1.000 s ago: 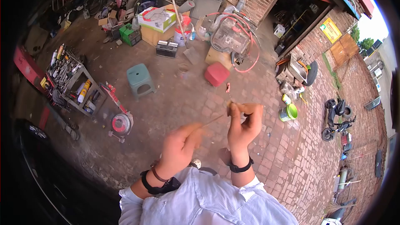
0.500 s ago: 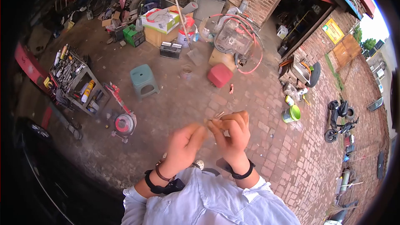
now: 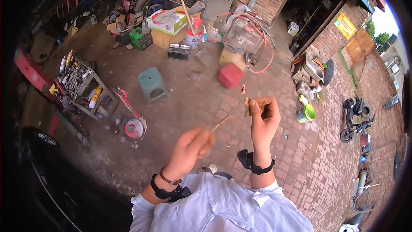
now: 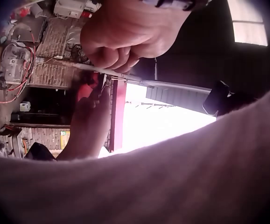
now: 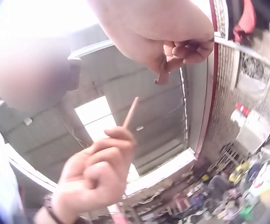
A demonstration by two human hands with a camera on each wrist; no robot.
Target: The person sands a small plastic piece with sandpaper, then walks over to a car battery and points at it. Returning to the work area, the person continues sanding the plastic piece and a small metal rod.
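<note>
My left hand (image 3: 191, 146) is curled round the lower end of a thin stick (image 3: 221, 123), thumb and fingers closed on it, and the free tip slants up and to the right towards my other hand. My right hand (image 3: 264, 118) is raised a little higher, with the thumb and fingertips pinching a small brown piece (image 3: 247, 106) that stands up at the left edge of my grip. The two hands are apart; the tip of the stick is near the brown piece but does not touch it. From the right wrist the same shows from below: the right hand (image 5: 172, 32) holds the brown piece (image 5: 162, 74) hanging out of the pinch, and the left hand (image 5: 95, 172) below it points the stick (image 5: 130, 112) up at it with a gap between. From the left wrist I see my left hand (image 4: 125, 32) as a closed fist, though I cannot make out the stick there. Below me is brick paving, with a green stool (image 3: 151, 83), a red stool (image 3: 230, 75) and a tool cart (image 3: 81, 86) well away from my hands, and a green bucket (image 3: 307, 112) off to the right
</note>
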